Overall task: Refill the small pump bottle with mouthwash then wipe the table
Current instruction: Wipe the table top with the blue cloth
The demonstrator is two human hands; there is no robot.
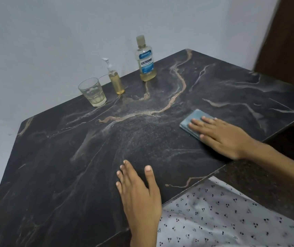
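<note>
Blue cloth under right hand, near table edge.

brand: "listerine", in dark letters on the blue and white label of the mouthwash bottle ahead of me.
smaller print: below the brand, too blurred for me to read.
other markings: none legible elsewhere.

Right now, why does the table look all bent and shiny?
In the head view, the wide lens bends the table edges; light makes a pale sheen mid-table. The mouthwash bottle label reads sharp; the right hand on the blue cloth is slightly soft.
</note>
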